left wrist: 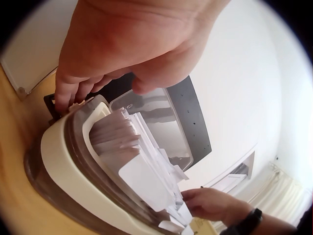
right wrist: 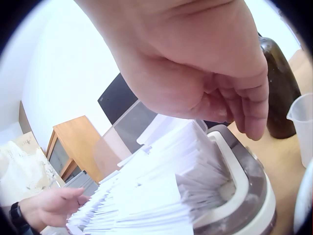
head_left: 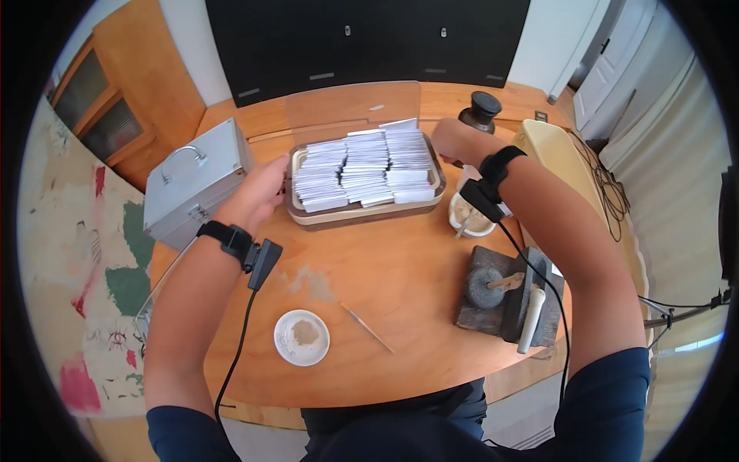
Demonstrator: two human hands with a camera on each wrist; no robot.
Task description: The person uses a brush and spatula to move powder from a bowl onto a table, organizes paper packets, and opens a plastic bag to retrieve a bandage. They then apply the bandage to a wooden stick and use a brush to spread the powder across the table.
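A brown-and-cream lidded box (head_left: 362,215) stands on the table, packed with rows of white paper slips (head_left: 366,169). Its clear lid (head_left: 350,108) is raised at the back. My left hand (head_left: 265,185) is at the box's left end. In the left wrist view its fingers (left wrist: 66,93) reach down to a dark piece (left wrist: 50,105) there, while the thumb stands apart over the rim. At the opposite end, my right hand (head_left: 458,142) hangs with its fingers (right wrist: 254,112) loosely bent, tips close above the rim. Neither thumb pinches anything.
A silver case (head_left: 196,185) stands left. To the right are a dark bottle (head_left: 480,112), a white bowl (head_left: 472,219), a cream tray (head_left: 550,138) and a grey block with a white-handled tool (head_left: 531,319). Nearer me lie a white dish (head_left: 302,339) and a thin stick (head_left: 368,328).
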